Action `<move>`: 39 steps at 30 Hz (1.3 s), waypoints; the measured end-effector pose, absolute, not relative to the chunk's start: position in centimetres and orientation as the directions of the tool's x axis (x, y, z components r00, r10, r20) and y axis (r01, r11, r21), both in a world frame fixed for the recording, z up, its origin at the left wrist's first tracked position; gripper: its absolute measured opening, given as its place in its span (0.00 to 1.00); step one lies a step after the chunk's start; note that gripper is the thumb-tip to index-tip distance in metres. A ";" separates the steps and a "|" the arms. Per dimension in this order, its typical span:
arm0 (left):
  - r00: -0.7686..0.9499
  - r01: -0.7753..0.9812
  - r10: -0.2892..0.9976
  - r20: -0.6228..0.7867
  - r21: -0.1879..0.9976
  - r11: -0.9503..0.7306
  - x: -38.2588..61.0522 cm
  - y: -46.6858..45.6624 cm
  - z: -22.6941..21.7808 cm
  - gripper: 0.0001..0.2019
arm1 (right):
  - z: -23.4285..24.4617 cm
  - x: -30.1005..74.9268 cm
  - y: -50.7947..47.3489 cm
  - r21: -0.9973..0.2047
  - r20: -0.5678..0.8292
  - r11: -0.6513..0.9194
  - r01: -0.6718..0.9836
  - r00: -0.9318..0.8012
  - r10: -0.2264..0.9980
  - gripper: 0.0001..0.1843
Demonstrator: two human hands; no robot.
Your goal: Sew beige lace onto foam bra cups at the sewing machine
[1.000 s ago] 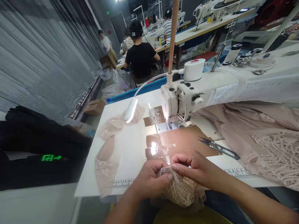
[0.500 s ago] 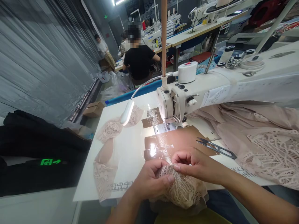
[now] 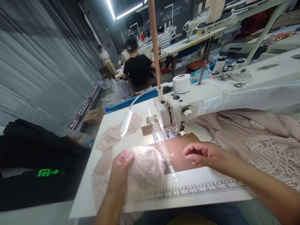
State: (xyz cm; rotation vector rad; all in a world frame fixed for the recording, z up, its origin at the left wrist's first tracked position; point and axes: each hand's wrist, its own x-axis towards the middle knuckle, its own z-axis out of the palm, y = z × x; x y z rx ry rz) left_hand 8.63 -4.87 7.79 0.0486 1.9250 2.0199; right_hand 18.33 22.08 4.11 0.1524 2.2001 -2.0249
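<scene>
My left hand (image 3: 120, 167) is closed on the edge of a pale lace cup piece (image 3: 146, 170), which hangs over the table's front left part and is blurred by motion. Bent fingers and a thumb set slightly apart show on my right hand (image 3: 202, 153), over the brown shiny patch (image 3: 180, 150) before the sewing machine (image 3: 173, 114). Nothing shows between them; the space under the palm is hidden. More lace cup pieces (image 3: 109, 139) lie joined along the left of the white table (image 3: 86, 193).
A small lamp (image 3: 126, 122) on a bent neck reaches over the table. Beige lace fabric (image 3: 274, 150) is heaped at right. A printed ruler (image 3: 187, 189) runs along the front edge. Beyond, a person in black (image 3: 138, 72) sits near other machines.
My left hand has carried the lace piece left and up over the table. My right hand has let go of it and moved right; the thread snips there are out of sight.
</scene>
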 end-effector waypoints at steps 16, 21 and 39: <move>-0.680 0.651 0.706 0.198 0.607 0.457 8.4 5.6 2.9 0.10 | 3.3 13.7 20.3 -0.424 0.084 0.891 -0.164 -0.986 -0.142 0.13; -0.543 0.725 0.835 0.091 0.552 0.412 6.8 3.6 4.4 0.14 | 1.2 13.7 19.6 -0.266 0.086 0.954 -0.142 -0.989 -0.123 0.12; -0.342 0.900 0.898 0.278 0.371 0.228 2.4 4.5 1.2 0.16 | 1.2 12.8 19.0 -0.049 0.181 0.999 -0.013 -0.983 -0.004 0.21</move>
